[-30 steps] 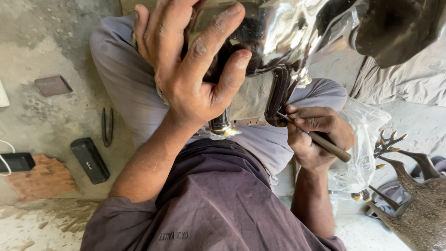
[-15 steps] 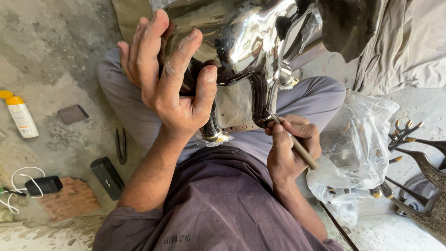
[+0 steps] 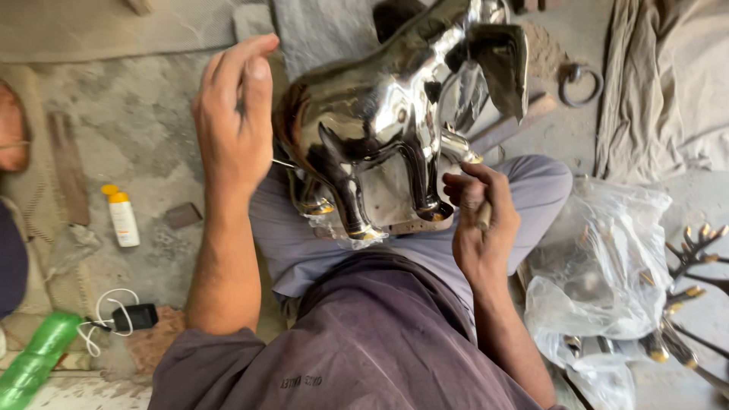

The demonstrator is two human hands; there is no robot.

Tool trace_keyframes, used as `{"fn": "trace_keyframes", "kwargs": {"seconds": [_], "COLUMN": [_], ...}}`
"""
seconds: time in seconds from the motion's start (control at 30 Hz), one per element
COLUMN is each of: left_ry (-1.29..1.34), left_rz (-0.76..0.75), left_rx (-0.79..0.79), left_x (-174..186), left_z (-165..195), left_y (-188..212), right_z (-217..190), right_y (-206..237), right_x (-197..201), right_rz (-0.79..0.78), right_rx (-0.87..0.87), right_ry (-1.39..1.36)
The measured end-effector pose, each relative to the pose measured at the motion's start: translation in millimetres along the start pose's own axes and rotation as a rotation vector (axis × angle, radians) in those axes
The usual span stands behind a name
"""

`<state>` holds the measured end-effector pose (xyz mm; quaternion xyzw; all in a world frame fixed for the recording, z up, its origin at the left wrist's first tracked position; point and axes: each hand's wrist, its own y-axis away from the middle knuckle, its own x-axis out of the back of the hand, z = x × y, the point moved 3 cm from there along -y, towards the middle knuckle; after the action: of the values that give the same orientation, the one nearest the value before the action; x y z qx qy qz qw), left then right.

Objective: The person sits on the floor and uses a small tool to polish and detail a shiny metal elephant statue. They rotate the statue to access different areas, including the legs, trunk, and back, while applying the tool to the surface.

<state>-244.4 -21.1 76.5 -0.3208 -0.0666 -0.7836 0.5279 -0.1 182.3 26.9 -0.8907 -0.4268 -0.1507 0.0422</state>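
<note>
At nine o'clock of the seated person's lap a small white bottle with an orange cap [image 3: 121,216] lies on the rough grey concrete floor [image 3: 144,129], and lower, toward eight o'clock, sit a black charger with a white cable [image 3: 130,317] and a green plastic bottle [image 3: 32,366]. The left hand [image 3: 231,125] is raised and spread wide, fingers loose, holding nothing; it stands just beside the left flank of the figure, and I cannot tell whether the thumb touches the metal.

At the centre, toward twelve o'clock, a polished metal animal figure [image 3: 387,129] rests on the person's thighs, legs pointing down toward the body, with brass-coloured feet. It looks stiff, hollow-cast and fairly heavy, with a mirror finish that would be slippery and easily marked, so the firmest hold is probably around a leg or under the belly rather than on the thin ear or the smooth back. A crumpled bit of clear film lies under its feet.

At three o'clock of the figure the right hand [image 3: 480,228] is closed around a slim wooden-handled tool [image 3: 483,215], its tip against the lower rear leg. Farther right, a crumpled clear plastic bag [image 3: 600,266] holds more metal pieces, dark antler-like castings with gold tips [image 3: 687,258] lie at four o'clock, an iron ring [image 3: 577,82] sits at one o'clock, and grey cloth [image 3: 668,91] is heaped at two o'clock. The room is a cramped floor-level workspace
</note>
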Motion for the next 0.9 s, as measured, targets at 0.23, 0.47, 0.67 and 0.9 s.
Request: {"fn": "trace_keyframes", "kwargs": {"seconds": [0.23, 0.47, 0.67, 0.9], "left_ry": [0.355, 0.164, 0.409, -0.124], "left_rz": [-0.53, -0.327, -0.052, 0.308], "left_rx": [0.159, 0.075, -0.003, -0.387], "left_x": [-23.5, -25.6, -42.5, 59.4], "left_z": [-36.7, -12.1, 37.5, 49.3], "left_y": [-17.7, 39.7, 151.2, 147.7], "right_z": [-23.0, -22.4, -34.6, -111.4], "right_y": [-35.8, -44.7, -76.5, -124.4], "right_x": [-34.9, -26.9, 12.3, 7.4], "right_rz": [-0.297, -0.06, -0.011, -0.421], "right_rx": [-0.455, -0.18, 0.077, 1.051], "right_ry": [-0.245, -0.067, 0.526, 0.76]}}
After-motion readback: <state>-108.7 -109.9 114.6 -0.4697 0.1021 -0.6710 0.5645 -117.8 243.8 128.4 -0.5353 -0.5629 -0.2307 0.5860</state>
